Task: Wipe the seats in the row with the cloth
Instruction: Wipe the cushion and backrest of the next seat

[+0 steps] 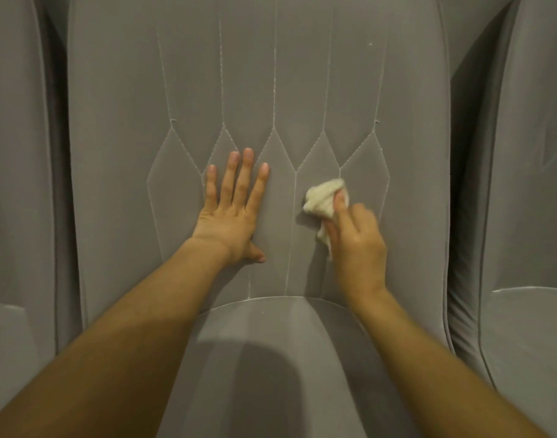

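Observation:
A grey upholstered seat fills the view, its stitched backrest (258,90) upright in front of me and its cushion (270,358) below. My left hand (232,210) lies flat on the lower backrest with straight, spread fingers. To its right, my right hand (356,241) grips a crumpled cream cloth (323,197) and holds it against the backrest, just below the diamond stitching. Part of the cloth hangs under the palm.
Neighbouring grey seats (14,184) (533,184) of the row stand on both sides. Dark narrow gaps (57,137) (466,153) separate them from the middle seat. My shadow falls on the cushion.

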Tool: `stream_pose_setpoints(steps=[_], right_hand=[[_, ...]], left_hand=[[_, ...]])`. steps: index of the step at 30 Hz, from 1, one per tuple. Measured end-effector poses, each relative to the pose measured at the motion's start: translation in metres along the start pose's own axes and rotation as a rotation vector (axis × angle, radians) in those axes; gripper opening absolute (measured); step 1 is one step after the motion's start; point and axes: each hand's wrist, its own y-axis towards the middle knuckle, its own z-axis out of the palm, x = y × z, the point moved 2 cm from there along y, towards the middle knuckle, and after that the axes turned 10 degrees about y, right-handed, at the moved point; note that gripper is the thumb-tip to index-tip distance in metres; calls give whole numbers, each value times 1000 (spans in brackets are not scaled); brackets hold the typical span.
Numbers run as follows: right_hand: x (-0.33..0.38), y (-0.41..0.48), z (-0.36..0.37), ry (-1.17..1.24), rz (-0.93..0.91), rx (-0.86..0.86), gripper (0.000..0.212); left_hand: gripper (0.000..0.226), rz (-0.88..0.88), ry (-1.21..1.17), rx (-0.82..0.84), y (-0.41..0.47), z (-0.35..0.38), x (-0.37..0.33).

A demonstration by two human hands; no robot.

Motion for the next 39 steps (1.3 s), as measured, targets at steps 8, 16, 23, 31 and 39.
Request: stream_pose_setpoints(steps=[8,16,23,31,39], right_hand=[[-2,-71,1,12,-122,323,55],[20,118,-55,147,-26,-83,46],[4,69,-17,36,-19,155,58],[15,128,-48,213,46,-88,38],[-3,185,-39,73,47,-81,39]], left_hand=[[149,5,-51,-33,-5,-4,0],[147,13,17,-346,32,-81,14],[147,15,109,-247,62,-103,16],[144,21,66,-301,69,-131,14],[148,12,53,-247,94,-141,8]])
